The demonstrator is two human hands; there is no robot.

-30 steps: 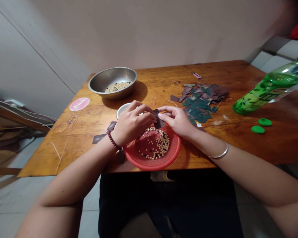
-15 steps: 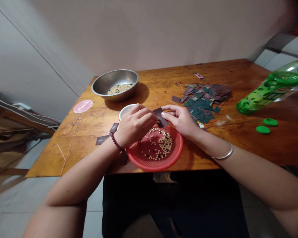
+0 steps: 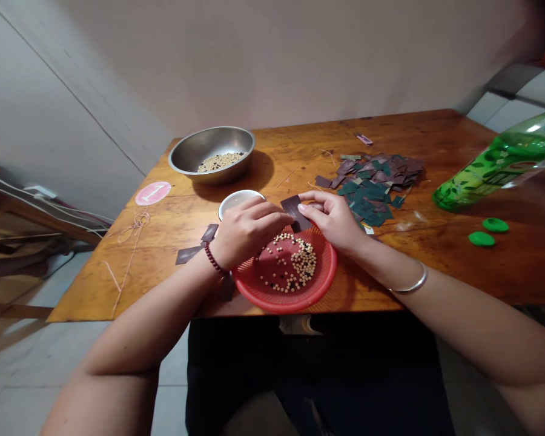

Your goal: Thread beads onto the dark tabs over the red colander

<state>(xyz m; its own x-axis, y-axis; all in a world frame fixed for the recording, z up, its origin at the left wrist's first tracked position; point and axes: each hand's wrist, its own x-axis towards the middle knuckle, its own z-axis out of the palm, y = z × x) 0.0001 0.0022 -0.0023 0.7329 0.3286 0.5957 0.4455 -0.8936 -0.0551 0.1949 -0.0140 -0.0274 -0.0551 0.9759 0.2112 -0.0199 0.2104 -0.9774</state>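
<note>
Over the far rim of a red mesh basket (image 3: 322, 289), my right hand (image 3: 330, 219) pinches a dark brown rectangular piece (image 3: 295, 211) between thumb and fingers. My left hand (image 3: 252, 233) is closed just left of that piece, its fingers curled together. Its fingertips face away, so I cannot make out what they hold. Tan and black beads (image 3: 303, 261) lie inside the basket, mostly toward its right side. A small white bowl (image 3: 240, 198) is partly hidden behind my left hand.
A steel bowl (image 3: 181, 160) holding more beads stands at the back left. Brown and green pieces (image 3: 370, 188) are heaped at the right, near a green bottle (image 3: 485, 166) and green lids (image 3: 481, 239). Loose string (image 3: 136, 227) and a pink "1" disc (image 3: 152, 193) lie at the left.
My hands stay nearly in place. The left hand's fingers have lowered and straightened slightly, and more of the dark brown piece and the white bowl shows.
</note>
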